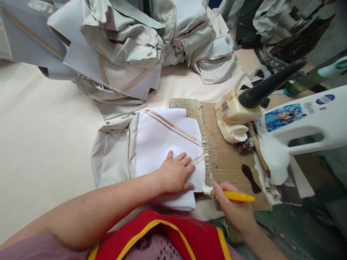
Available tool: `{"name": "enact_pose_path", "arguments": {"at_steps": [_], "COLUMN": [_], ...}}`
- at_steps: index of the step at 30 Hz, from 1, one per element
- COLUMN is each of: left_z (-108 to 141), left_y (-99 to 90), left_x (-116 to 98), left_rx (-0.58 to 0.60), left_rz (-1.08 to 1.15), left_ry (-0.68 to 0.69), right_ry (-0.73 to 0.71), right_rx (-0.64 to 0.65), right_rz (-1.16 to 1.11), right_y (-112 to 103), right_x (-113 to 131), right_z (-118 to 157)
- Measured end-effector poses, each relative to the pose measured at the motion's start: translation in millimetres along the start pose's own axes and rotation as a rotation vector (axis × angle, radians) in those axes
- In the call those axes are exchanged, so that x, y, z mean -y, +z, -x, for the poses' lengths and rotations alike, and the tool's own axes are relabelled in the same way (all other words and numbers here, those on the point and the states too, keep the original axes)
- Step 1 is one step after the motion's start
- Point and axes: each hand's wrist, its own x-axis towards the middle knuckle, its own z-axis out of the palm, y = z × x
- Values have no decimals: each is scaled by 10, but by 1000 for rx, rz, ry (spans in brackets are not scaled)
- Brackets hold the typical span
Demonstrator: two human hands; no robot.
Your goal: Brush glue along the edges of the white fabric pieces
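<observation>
My left hand (176, 172) lies flat with fingers spread on a white fabric panel (159, 144), which has two tan ribbon strips on it and grey satin cloth (112, 155) joined at its left side. In my right hand (233, 206) is a brush with a yellow handle (240, 196). Its white-coated tip meets the lower right corner of the panel. Under the panel's right edge sits a board (191, 104) crusted with dried, pale residue.
Cardboard (221, 155) lies right of the board, carrying a cut-open yellowed container (230, 112) with a black-handled tool (271, 85) and a dark strap piece (251, 178). A white jug (306, 130) lies at the right. Grey and white sewn pieces (121, 47) are heaped at the back.
</observation>
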Motion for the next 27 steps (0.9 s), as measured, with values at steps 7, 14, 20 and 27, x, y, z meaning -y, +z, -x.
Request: {"name": "enact_pose_path", "arguments": {"at_steps": [7,14,20,27], "left_z": [-22,134,822,1059], "left_y": [22,3,208,462], "left_x": [-42,-209,-191,-135], "left_rx": [2,-41,-48,-93], "left_rz": [-74,-137,-193,-378], "left_ry": [-17,-37,-23,-135], "right_ry": [-24,73,22,-3], "right_rx": [-241,-136,-416,-240], "right_rz": [-127,-70,3,-64], "right_y": [81,96,-27,84], "right_x": [38,-191,-104,-192], "right_z": [-210,489,477,440]}}
